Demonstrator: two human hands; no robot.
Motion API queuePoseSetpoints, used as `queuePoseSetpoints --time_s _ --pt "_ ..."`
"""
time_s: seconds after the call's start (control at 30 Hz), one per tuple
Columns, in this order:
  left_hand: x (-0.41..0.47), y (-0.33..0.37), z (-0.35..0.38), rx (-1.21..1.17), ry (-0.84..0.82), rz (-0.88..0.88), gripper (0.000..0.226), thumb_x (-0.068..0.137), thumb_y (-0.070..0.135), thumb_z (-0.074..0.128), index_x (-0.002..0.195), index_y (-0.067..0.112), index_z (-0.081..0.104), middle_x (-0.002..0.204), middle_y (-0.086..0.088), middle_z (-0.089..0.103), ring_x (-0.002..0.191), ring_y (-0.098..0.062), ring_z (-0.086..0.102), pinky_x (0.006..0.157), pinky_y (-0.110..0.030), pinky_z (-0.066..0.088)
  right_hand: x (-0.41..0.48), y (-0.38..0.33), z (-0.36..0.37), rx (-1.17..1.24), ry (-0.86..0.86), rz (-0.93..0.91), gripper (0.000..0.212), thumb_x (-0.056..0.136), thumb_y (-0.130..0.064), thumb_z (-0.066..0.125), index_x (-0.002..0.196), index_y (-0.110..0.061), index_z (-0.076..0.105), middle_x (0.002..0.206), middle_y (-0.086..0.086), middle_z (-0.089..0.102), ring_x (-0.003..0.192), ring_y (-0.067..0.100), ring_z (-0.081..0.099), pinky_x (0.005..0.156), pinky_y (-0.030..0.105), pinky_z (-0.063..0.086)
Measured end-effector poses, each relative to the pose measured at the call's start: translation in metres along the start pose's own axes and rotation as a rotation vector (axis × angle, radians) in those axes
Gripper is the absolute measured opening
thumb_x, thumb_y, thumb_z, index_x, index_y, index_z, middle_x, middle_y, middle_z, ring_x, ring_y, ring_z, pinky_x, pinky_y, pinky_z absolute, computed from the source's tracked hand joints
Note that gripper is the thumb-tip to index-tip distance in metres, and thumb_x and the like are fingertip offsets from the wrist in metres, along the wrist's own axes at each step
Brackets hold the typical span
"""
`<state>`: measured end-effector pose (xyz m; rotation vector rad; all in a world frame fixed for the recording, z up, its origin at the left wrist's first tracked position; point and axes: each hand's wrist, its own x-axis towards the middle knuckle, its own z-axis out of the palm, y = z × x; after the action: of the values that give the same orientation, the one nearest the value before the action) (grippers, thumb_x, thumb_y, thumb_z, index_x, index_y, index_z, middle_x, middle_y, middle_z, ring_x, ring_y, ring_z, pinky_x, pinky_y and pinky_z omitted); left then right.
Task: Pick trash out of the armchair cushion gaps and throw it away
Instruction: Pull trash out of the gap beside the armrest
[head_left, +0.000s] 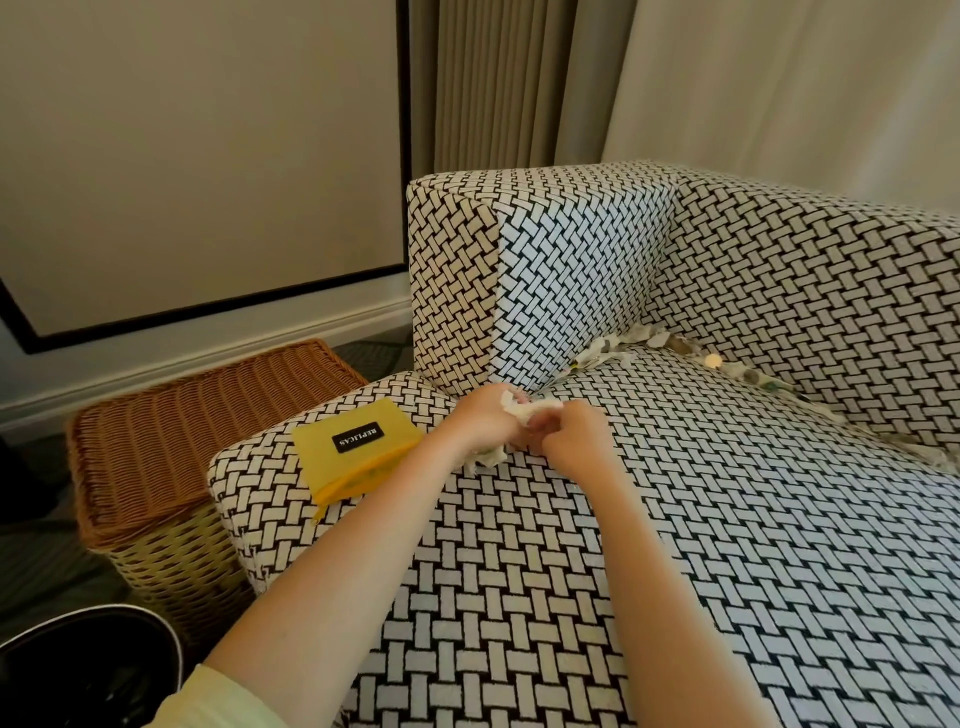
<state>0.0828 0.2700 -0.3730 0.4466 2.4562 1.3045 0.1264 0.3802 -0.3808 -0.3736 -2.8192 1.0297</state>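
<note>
Gripping crumpled white paper wad (521, 411) w/ left hand (483, 423), fingers curled, over black-and-white woven armchair cushion (675, 545). Pinching same wad w/ right hand (576, 441), 3 o'clock of left. More paper scraps (649, 340) in back gap, 2 o'clock. Yellow fabric pouch (358, 452) at 9 o'clock.

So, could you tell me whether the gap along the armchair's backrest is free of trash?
No, crumpled scraps line the gap between the seat cushion and the backrest.
</note>
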Motion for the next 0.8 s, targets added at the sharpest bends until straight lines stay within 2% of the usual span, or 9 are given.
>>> queuePoseSetpoints --time_s 0.1,0.2,0.3,0.4,0.53,0.67,0.8 --pt "-0.001 -0.005 -0.007 -0.265 0.04 -0.099 0.034 0.079 0.002 0.067 0.106 0.018 0.054 0.086 0.0 0.059 0.073 -0.014 0.054 0.069 -0.029 0.047 -0.003 0.003 -0.012 0.38 0.029 0.04 0.017 0.081 0.0 0.063 0.085 -0.016 0.065 0.074 -0.005 0.059 0.072 0.01 0.056 0.07 0.021 0.048" --pt "0.0 -0.008 -0.011 -0.493 0.026 -0.166 0.034 0.077 -0.005 0.067 0.105 0.013 0.056 0.086 -0.005 0.06 0.082 -0.023 0.058 0.087 -0.041 0.049 -0.003 0.004 -0.022 0.544 0.061 0.064 0.02 0.08 -0.001 0.065 0.08 -0.02 0.062 0.078 -0.002 0.061 0.072 0.01 0.057 0.069 0.02 0.049" --pt "0.001 -0.006 -0.009 -0.664 0.001 -0.224 0.03 0.079 -0.011 0.063 0.098 0.01 0.053 0.084 -0.012 0.06 0.074 -0.024 0.06 0.08 -0.042 0.052 -0.004 0.004 -0.025 0.638 0.02 0.061 0.022 0.079 0.001 0.066 0.078 -0.021 0.062 0.08 0.001 0.063 0.075 0.014 0.06 0.069 0.019 0.051" --pt "0.002 -0.002 -0.006 -0.723 0.006 -0.24 0.031 0.078 -0.014 0.062 0.099 0.007 0.052 0.085 -0.014 0.059 0.069 -0.023 0.06 0.074 -0.038 0.053 -0.003 0.005 -0.027 0.451 -0.009 0.035 0.02 0.078 -0.001 0.068 0.076 -0.021 0.062 0.078 -0.002 0.064 0.074 0.01 0.06 0.073 0.022 0.049" --pt "0.004 -0.004 -0.005 -0.695 0.046 -0.258 0.043 0.076 -0.013 0.063 0.113 0.006 0.052 0.09 -0.016 0.06 0.067 -0.024 0.059 0.066 -0.034 0.053 -0.005 0.007 -0.024 0.157 -0.108 0.031 0.02 0.075 0.0 0.07 0.074 -0.019 0.064 0.079 0.0 0.067 0.072 0.007 0.059 0.06 0.014 0.041" --pt "0.005 -0.006 -0.006 -0.695 0.04 -0.261 0.044 0.075 -0.013 0.065 0.113 0.006 0.053 0.092 -0.015 0.06 0.069 -0.024 0.06 0.076 -0.038 0.054 -0.003 0.009 -0.021 0.076 -0.136 0.01 0.017 0.073 0.0 0.071 0.079 -0.015 0.068 0.082 0.003 0.069 0.078 0.012 0.063 0.069 0.018 0.047" --pt "0.006 -0.007 -0.005 -0.682 0.042 -0.263 0.038 0.074 -0.011 0.067 0.105 0.008 0.055 0.101 -0.018 0.061 0.082 -0.03 0.061 0.086 -0.044 0.053 -0.003 0.005 -0.018 0.015 -0.113 -0.006 0.018 0.073 0.0 0.072 0.088 -0.01 0.069 0.083 0.005 0.071 0.08 0.013 0.063 0.075 0.023 0.048"
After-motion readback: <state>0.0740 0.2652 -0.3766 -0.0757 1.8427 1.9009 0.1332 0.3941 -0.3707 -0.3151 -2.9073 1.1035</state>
